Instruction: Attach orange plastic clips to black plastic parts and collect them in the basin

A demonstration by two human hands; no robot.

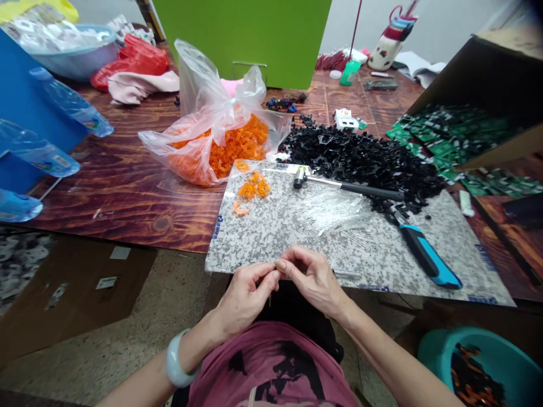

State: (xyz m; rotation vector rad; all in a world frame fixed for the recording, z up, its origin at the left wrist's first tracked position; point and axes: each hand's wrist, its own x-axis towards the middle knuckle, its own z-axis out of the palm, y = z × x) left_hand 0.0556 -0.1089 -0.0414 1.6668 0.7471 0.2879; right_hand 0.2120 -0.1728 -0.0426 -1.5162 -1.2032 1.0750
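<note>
My left hand point(250, 288) and my right hand point(311, 277) meet at the front edge of the speckled board point(271, 226), fingertips pinched together. Whatever lies between them is too small and covered to name; a thin bit shows below the fingers. Beyond my hands is a heap of thin clear or silvery pins point(328, 212). A small hammer point(348, 185) with a black grip lies behind that heap. Blue-and-black pliers point(428, 254) rest to the right. Several orange plastic pieces point(254, 185) sit on the board's left part. A metal rod point(347, 273) lies by my right hand.
A clear bag of orange parts point(237, 144) stands at the back left. Black plastic parts point(360, 150) are piled behind the hammer. At right, a cardboard box point(487, 79) spills green circuit boards point(449, 135). A teal tub point(441, 345) stands low at right; bottles point(76, 102) are at left.
</note>
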